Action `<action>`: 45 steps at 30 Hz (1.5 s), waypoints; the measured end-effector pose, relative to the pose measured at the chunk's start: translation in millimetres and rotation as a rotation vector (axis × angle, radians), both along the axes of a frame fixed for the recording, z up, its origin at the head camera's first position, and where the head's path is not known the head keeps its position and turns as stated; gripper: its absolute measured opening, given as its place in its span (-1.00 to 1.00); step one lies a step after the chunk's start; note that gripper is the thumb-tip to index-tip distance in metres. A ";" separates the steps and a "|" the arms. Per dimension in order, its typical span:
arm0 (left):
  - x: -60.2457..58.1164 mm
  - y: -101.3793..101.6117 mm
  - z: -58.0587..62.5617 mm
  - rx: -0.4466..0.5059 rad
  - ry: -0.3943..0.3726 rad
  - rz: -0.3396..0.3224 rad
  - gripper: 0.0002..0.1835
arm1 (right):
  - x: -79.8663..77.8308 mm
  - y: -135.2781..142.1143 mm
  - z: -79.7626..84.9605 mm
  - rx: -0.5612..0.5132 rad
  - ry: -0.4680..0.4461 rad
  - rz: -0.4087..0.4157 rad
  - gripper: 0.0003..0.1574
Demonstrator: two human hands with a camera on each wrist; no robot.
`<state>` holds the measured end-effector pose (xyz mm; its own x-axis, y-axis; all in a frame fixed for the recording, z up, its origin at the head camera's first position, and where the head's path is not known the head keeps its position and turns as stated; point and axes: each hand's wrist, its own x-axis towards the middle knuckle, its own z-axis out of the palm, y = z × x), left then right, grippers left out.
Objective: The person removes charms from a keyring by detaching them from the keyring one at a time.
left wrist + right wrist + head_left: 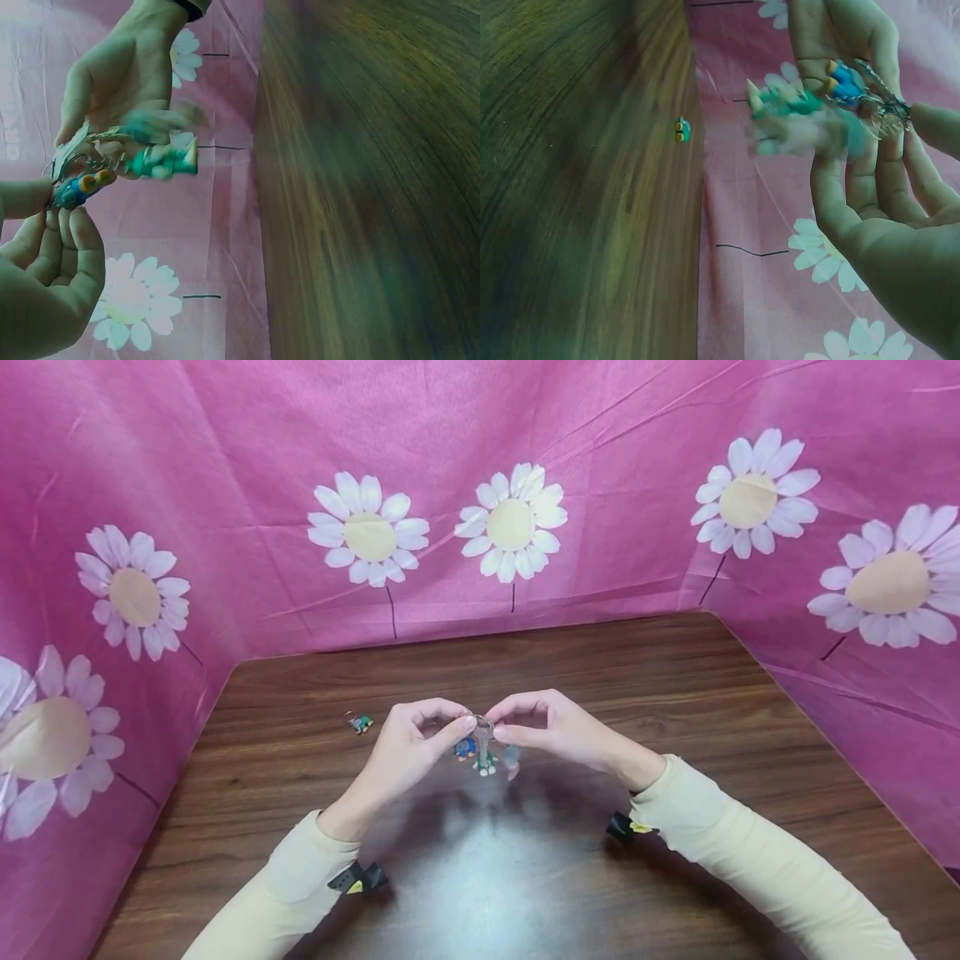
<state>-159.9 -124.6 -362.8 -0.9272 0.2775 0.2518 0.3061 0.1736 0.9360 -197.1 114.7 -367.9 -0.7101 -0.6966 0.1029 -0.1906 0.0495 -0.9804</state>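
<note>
Above the middle of the table, my left hand [408, 743] and right hand [566, 731] pinch a metal key ring [483, 722] between thumbs and fingertips from either side. A key [483, 742] hangs from the ring. Several small figurine charms dangle with it: a blue one with orange feet [75, 189], a green one [163, 161], and a pale, motion-blurred one [799, 135]. Their short chains bunch near the fingertips in the wrist views. A separate green figurine keychain [361, 723] with its own small ring lies on the table, left of my left hand.
The brown wood-grain table [300, 685] spreads under both hands. A pink cloth [247, 460] printed with white daisies rises behind its far edge and along both sides. Dark straps [632, 828] sit at the cuffs of the pale sleeves.
</note>
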 end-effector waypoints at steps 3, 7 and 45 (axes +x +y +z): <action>0.1 0.6 0.4 0.044 -0.001 0.002 -0.87 | -1.2 -2.1 -4.0 0.011 0.074 0.026 -0.76; 0.0 -0.6 1.2 0.071 -0.016 -0.010 -0.85 | -3.6 -6.2 -8.5 -0.001 0.199 0.057 -0.87; 0.9 -0.9 -1.0 -0.116 0.073 0.005 -0.91 | -1.0 -7.1 -10.6 -0.062 0.143 -0.013 -0.83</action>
